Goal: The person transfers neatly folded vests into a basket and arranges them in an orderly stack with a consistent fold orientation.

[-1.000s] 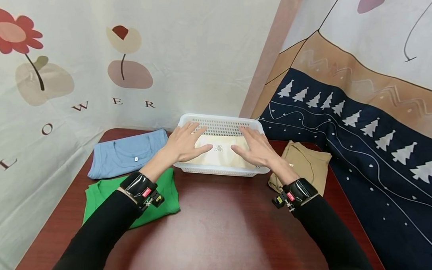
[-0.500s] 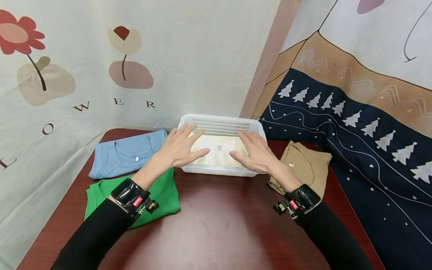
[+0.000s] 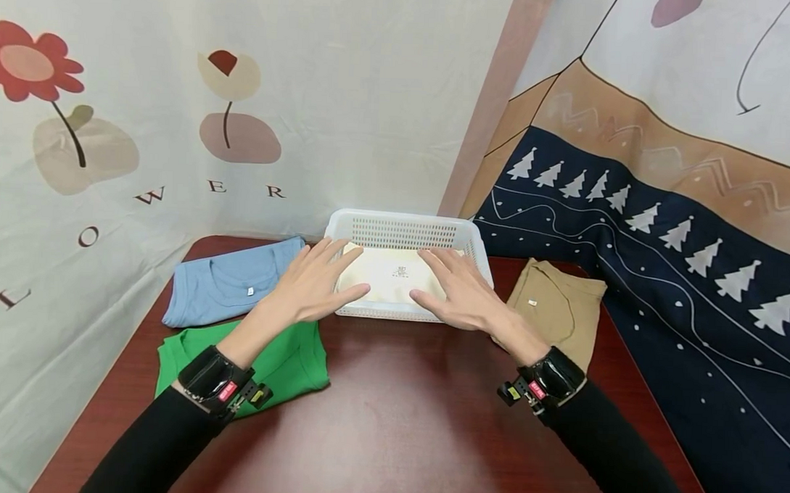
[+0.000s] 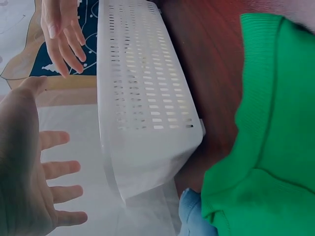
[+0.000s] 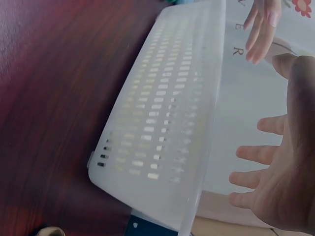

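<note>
The table is dark red wood. Near the front left lies a green shirt, with a blue shirt behind it. The left hand and right hand hover over the near rim of the basket, fingers straight and spread, holding nothing. A cream shirt lies folded inside the basket. A tan shirt lies to its right. 2 printed cloths hang behind.
</note>
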`<state>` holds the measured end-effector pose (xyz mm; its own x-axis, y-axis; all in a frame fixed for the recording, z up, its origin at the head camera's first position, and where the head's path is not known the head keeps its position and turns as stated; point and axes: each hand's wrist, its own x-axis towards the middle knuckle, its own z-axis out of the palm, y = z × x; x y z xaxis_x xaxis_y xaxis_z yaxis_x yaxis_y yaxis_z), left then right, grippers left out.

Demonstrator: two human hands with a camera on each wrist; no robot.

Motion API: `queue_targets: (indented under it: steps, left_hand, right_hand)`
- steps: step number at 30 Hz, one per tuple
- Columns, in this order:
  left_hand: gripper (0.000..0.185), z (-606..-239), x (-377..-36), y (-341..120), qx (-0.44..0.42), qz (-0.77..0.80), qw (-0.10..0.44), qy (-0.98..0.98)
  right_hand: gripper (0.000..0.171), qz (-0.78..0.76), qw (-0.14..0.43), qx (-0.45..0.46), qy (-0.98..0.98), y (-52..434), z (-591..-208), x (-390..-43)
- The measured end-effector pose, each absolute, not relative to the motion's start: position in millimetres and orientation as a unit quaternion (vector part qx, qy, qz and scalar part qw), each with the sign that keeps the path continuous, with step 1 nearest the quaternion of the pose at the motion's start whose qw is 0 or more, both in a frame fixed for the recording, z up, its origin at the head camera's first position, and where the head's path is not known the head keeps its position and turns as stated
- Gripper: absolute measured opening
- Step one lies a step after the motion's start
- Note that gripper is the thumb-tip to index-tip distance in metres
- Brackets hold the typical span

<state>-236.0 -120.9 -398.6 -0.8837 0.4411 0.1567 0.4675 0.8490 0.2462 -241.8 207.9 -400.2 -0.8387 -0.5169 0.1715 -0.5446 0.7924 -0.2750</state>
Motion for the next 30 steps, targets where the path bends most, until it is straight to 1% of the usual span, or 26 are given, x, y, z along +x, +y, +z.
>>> queue_targets:
  steps: [12, 21, 30]
  left_hand:
    - [0.083, -406.9, -212.0, -149.5, -0.212, -0.16, 0.049, -0.963]
    - [0.083, -412.2, -197.1, -163.8, -0.208, -0.151, 0.059, -0.965]
    - [0.082, -417.4, -181.0, -183.0, -0.19, -0.15, 0.055, -0.969]
  right_hand:
    - [0.086, 0.158, 0.03, 0.301, -0.94, 194.8, -400.4, -221.5]
    - [0.086, 0.157, 0.039, 0.333, -0.929, 181.2, -406.1, -209.8]
    - [0.086, 0.152, 0.05, 0.36, -0.919, 164.5, -409.6, -196.3]
